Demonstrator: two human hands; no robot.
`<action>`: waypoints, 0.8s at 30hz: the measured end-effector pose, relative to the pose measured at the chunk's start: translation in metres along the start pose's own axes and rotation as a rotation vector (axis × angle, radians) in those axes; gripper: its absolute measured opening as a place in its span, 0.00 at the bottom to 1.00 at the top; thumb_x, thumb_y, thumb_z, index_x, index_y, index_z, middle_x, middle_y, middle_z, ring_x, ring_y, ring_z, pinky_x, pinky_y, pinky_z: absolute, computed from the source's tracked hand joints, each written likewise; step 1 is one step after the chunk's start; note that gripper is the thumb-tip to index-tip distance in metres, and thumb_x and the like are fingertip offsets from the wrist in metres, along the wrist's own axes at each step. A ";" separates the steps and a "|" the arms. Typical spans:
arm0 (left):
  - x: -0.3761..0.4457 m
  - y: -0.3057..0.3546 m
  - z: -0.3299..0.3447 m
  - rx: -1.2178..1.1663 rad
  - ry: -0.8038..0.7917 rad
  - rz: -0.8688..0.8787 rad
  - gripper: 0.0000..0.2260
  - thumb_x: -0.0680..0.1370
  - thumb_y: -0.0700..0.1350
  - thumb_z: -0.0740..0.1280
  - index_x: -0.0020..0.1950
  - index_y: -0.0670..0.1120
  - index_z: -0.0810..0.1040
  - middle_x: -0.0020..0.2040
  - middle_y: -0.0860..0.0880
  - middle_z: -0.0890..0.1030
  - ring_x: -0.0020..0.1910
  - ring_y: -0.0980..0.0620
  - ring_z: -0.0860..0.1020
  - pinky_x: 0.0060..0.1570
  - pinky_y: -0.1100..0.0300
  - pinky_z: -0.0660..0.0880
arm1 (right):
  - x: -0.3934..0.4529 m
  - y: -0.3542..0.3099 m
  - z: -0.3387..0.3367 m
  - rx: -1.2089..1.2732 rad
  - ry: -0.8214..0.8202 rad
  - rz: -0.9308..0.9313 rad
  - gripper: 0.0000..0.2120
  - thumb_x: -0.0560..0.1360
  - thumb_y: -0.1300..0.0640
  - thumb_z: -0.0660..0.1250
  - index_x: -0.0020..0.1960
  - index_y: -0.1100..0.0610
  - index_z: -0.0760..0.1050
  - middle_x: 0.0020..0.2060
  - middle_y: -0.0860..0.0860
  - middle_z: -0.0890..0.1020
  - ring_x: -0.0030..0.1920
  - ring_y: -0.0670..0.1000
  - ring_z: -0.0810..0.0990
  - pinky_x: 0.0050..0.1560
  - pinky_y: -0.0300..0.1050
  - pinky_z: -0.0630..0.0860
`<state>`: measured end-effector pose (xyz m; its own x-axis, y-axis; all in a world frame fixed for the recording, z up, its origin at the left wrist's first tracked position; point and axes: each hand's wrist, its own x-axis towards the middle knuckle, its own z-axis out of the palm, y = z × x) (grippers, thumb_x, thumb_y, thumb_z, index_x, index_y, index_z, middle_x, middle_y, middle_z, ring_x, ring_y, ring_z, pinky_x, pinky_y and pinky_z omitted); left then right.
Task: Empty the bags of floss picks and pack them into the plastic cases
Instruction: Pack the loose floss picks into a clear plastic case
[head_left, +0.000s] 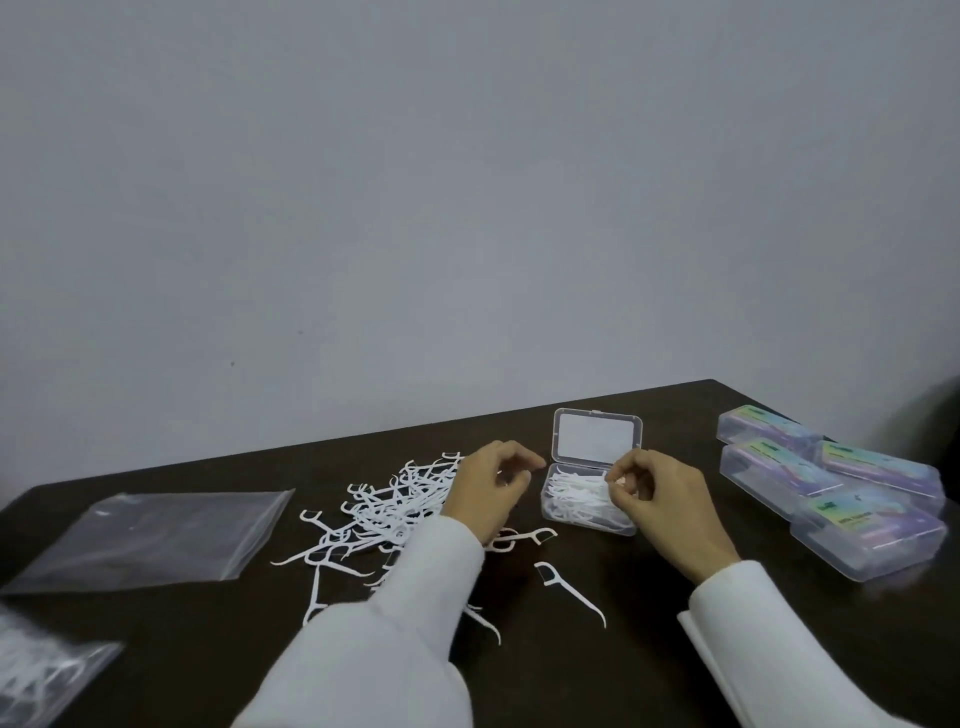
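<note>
Both hands hover at the open clear plastic case (589, 501), already part full of white floss picks: the right hand (657, 501) over its right edge, fingers curled as if pinching picks, though I cannot tell; the left hand (491, 488) just left of it, loosely curled, apparently empty. Left of the case lies the loose heap of white plastic floss picks (384, 512), probably light, stiff and tangle-prone, best pinched by their handles.

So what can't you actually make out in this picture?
Head view only:
- Label text on the closed cases: too small and blurred.
- Whether the right hand pinches a floss pick: fingers curl over the open case.
- Bag of picks: cut by the left edge.
- Part of the pile of floss picks: behind the left hand.
</note>
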<state>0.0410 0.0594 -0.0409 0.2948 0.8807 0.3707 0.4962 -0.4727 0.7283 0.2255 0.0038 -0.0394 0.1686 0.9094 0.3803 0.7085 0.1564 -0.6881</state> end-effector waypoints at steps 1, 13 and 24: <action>-0.006 0.000 -0.006 0.005 -0.019 -0.009 0.09 0.78 0.38 0.63 0.50 0.50 0.80 0.52 0.53 0.79 0.51 0.60 0.75 0.45 0.75 0.68 | -0.005 -0.004 0.001 -0.015 -0.029 -0.029 0.06 0.73 0.59 0.69 0.43 0.50 0.74 0.39 0.47 0.77 0.39 0.44 0.75 0.39 0.30 0.70; -0.078 -0.035 -0.094 0.133 -0.104 -0.018 0.12 0.71 0.42 0.73 0.46 0.60 0.79 0.50 0.59 0.80 0.53 0.66 0.73 0.51 0.76 0.66 | -0.045 -0.031 0.008 -0.281 -0.451 -0.225 0.03 0.73 0.50 0.67 0.45 0.42 0.75 0.41 0.40 0.77 0.42 0.40 0.75 0.43 0.34 0.72; -0.116 -0.057 -0.145 0.277 -0.218 -0.145 0.17 0.67 0.48 0.77 0.51 0.62 0.77 0.56 0.60 0.75 0.58 0.66 0.69 0.55 0.74 0.65 | -0.025 -0.052 0.049 -0.375 -0.454 -0.342 0.16 0.77 0.51 0.63 0.64 0.49 0.67 0.63 0.47 0.72 0.62 0.47 0.72 0.61 0.41 0.69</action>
<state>-0.1402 -0.0114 -0.0421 0.3571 0.9261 0.1219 0.7387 -0.3599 0.5698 0.1503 -0.0082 -0.0435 -0.3536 0.9170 0.1845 0.8743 0.3941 -0.2833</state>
